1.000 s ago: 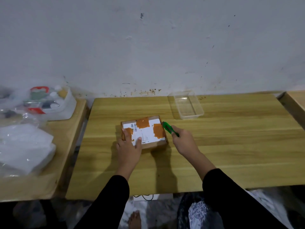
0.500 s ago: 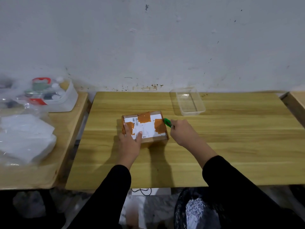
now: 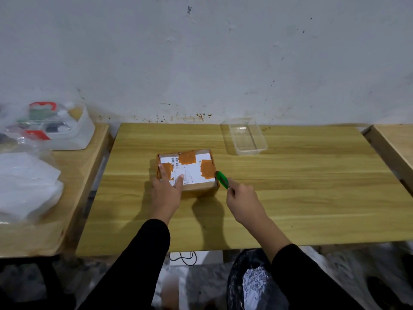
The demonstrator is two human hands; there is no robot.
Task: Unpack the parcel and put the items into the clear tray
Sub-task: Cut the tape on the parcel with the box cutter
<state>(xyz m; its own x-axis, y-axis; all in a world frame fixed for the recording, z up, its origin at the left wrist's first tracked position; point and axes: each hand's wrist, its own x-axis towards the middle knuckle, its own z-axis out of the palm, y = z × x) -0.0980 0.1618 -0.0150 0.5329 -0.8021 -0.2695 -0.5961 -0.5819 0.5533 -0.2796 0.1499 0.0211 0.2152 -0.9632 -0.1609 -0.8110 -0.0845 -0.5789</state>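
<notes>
The parcel [image 3: 187, 170], a small cardboard box with a white shipping label and patches of orange tape [image 3: 187, 158], lies flat near the middle of the wooden table [image 3: 290, 198], slightly toward the left edge. The left hand [image 3: 167, 193] rests palm-down on the box's near left corner with the fingers spread across the label; this appears intended to pin the box against sliding under tool load. The right hand [image 3: 244, 202] is closed around a green-handled cutter [image 3: 222, 180], held like a pen, its tip at the box's right edge beside a taped patch. The blade itself is too small to resolve. Judged from this placement, the tape seal is being slit and the box remains closed.

The clear tray [image 3: 259, 151] stands empty near the table's far edge, to the right of the parcel and well apart from it, leaving the working area unobstructed.

The table is pale wood-grain and abuts a scuffed, stained grey-white wall [image 3: 201, 63]. A second table [image 3: 67, 220] at the left carries a white bin [image 3: 82, 135] of assorted items and plastic-wrapped bundles [image 3: 24, 186].
</notes>
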